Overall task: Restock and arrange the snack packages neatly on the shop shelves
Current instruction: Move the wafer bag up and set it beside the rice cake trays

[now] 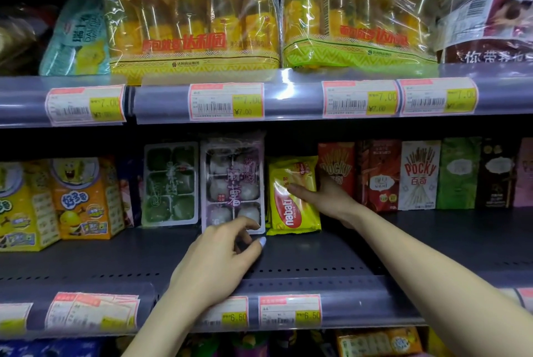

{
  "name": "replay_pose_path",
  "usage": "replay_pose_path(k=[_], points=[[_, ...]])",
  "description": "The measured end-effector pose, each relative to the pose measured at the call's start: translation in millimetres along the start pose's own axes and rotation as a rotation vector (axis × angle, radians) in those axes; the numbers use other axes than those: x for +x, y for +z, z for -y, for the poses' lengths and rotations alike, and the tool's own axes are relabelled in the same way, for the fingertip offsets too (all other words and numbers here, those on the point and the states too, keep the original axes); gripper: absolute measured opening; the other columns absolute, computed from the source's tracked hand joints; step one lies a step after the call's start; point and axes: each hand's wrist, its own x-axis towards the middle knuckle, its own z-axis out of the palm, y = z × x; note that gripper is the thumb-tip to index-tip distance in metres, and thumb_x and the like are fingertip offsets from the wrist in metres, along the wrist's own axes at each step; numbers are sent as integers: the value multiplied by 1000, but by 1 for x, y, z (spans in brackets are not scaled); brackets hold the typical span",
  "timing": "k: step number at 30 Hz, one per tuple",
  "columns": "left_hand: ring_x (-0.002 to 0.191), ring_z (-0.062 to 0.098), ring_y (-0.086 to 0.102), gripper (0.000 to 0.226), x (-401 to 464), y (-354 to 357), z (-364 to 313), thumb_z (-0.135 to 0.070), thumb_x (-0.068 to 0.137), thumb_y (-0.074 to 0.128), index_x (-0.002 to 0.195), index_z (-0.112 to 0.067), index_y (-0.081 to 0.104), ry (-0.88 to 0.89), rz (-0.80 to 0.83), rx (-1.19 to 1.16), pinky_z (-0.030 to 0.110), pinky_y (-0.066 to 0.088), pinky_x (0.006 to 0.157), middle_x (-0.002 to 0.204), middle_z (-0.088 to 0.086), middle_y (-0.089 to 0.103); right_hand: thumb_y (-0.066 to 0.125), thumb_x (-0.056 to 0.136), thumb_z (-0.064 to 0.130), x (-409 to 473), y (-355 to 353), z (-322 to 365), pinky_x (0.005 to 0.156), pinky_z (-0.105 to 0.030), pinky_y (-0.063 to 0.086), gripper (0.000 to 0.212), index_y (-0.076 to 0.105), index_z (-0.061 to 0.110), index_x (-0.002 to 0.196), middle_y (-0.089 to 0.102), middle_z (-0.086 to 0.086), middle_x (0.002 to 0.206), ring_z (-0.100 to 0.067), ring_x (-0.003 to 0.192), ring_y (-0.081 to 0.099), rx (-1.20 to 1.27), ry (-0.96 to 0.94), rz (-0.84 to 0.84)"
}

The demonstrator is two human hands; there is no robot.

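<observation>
Nabati wafer pack (294,198) upright, right hand (326,195) fingers gripping it; left hand (219,258) fingers loosely curled, empty.

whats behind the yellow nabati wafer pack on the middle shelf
More yellow packs of the same kind stand behind the nabati wafer pack, their edges showing at its left. How many is hidden. The right hand holds its right side.

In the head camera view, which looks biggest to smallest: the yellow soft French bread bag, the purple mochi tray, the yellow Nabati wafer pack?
1. Soft French bread bag, though it sits nearer the camera.
2. Purple mochi tray.
3. Nabati wafer pack.
</observation>
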Motion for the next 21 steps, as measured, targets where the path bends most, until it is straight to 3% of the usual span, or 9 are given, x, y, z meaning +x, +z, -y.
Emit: replay_pose_path(k=[4,8,13,17,21], points=[[72,7,60,27,-1,0,1,-53,87,55,111,-40,59,-1,-9,-13,32,52,72,84,-19,63,57,91,43,3,5,-5,96,-22,36,48,50,22,133,56,6,128,-10,119,51,-84,-13,5],[72,6,60,27,-1,0,1,-53,87,55,110,-41,59,4,-5,-14,32,53,71,84,-19,63,50,92,49,7,9,-9,102,-28,37,57,44,20,140,54,1,137,-16,127,49,-158,-15,15],[73,6,60,26,0,1,2,-53,87,55,110,-41,59,4,-3,-14,33,53,73,84,-19,63,50,90,55,8,10,-9,101,-26,36,64,40,20,143,51,1,140,-17,128,48,-174,20,19],[73,5,61,25,0,1,2,-52,87,55,109,-42,59,4,-5,-13,32,53,74,84,-19,65,60,81,60,9,9,-10,99,-30,44,64,50,24,134,60,6,128,-14,118,56,-113,91,3],[73,6,62,24,1,2,3,-52,86,54,108,-42,59,8,-6,-13,34,53,74,84,-20,65,69,77,54,9,6,-10,98,-33,48,39,58,37,110,65,6,119,-12,106,62,-36,137,-25]])
